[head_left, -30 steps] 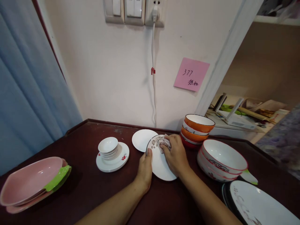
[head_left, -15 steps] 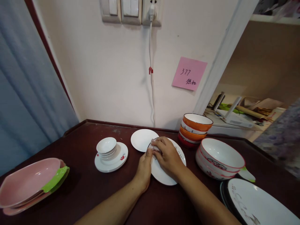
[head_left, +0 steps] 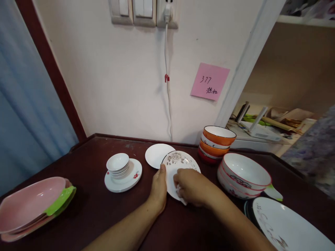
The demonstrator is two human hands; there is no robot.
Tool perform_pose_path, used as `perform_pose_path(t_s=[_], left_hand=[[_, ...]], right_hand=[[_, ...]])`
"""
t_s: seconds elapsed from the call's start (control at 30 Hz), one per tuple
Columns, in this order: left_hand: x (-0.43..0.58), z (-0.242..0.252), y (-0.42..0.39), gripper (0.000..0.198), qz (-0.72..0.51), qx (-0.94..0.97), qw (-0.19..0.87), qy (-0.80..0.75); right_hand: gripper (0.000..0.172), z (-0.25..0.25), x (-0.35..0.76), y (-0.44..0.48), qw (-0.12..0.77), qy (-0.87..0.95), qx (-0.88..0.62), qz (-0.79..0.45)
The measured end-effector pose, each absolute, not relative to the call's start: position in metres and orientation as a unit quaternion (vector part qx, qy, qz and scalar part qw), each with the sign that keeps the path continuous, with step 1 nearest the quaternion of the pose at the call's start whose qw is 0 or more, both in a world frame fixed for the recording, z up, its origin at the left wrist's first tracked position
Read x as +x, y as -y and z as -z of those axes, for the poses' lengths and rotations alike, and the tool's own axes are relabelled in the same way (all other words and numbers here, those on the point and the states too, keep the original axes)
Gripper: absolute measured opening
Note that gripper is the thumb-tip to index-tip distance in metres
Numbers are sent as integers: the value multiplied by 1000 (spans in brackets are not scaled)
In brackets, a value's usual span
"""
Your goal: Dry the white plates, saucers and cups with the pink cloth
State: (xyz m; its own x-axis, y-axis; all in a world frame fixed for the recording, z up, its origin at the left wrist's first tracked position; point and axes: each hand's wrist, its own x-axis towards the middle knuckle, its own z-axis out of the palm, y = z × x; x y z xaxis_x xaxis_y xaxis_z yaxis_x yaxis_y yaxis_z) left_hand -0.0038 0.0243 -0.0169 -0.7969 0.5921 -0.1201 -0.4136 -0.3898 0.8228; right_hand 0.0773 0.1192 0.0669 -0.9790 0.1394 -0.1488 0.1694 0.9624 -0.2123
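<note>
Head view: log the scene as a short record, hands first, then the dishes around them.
Left hand: thumb over left rim of flower-patterned plate
Right hand: holding crumpled white cloth or tissue against that plate
Beyond: plain white plate
Left side: small white bowls stacked on red-flowered plates; pink dishes
Right side: orange-and-white bowls; red-rimmed bowls; large oval-looking plate

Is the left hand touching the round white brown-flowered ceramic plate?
Touching: the head view shows the left hand with its thumb over the rim of the plate.
</note>
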Motion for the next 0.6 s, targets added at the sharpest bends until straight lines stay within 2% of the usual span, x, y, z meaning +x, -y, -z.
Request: perform_pose_path(t_s=[0.17, 0.37, 0.47, 0.6], left_hand=[[-5, 13, -23, 68, -818, 118, 351, -440], [-1, 10, -24, 57, -808, 145, 370, -434], [0, 12, -23, 55, -804, 159, 349, -454], [0, 12, -22, 50, -797, 174, 324, -479]], right_hand=[[12, -53, 63, -116, -134, -963, -34, 230], [14, -36, 48, -139, -322, -927, 70, 181], [20, -35, 48, -154, -371, -906, 134, 154], [36, -35, 51, -172, -349, -907, 134, 193]])
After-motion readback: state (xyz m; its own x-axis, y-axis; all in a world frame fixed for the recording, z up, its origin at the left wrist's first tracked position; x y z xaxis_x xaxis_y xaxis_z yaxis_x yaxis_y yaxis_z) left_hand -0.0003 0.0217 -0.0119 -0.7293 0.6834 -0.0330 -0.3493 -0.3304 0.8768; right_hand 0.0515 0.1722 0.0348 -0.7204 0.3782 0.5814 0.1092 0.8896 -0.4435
